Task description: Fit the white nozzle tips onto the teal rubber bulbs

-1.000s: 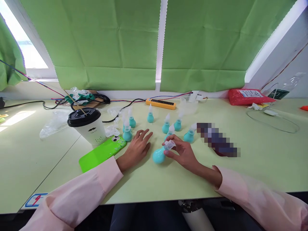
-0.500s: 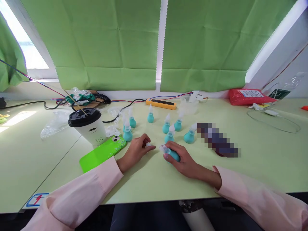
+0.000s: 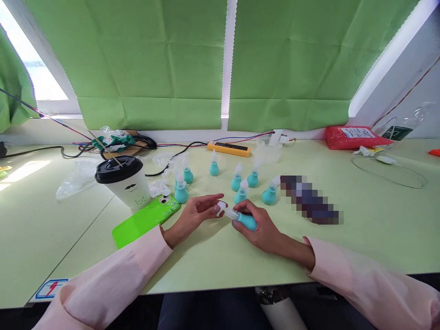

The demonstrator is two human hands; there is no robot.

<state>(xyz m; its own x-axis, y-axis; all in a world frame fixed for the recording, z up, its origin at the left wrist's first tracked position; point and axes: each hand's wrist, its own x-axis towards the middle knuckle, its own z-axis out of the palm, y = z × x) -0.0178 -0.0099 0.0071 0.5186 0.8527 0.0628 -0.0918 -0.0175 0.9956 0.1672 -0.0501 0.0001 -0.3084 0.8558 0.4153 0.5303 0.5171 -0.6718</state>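
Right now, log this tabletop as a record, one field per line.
Left-hand grip: pinches a small white tip
Right-hand grip: holds a teal bulb, tilted, clear neck toward the tip
Tip to neck: close; contact unclear
Beyond hands: other teal bulbs with whitish tips
Left side: green-cased phone, lidded cup
Back: orange power strip

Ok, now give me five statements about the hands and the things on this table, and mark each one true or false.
1. The right hand holds a teal bulb. True.
2. The left hand holds nothing. False: it holds a small white piece.
3. A green phone lies beside a white cup with a black lid. True.
4. The power strip is blue. False: it is orange-yellow with a dark top.
5. The red packet lies at the picture's left edge. False: it lies toward the right.
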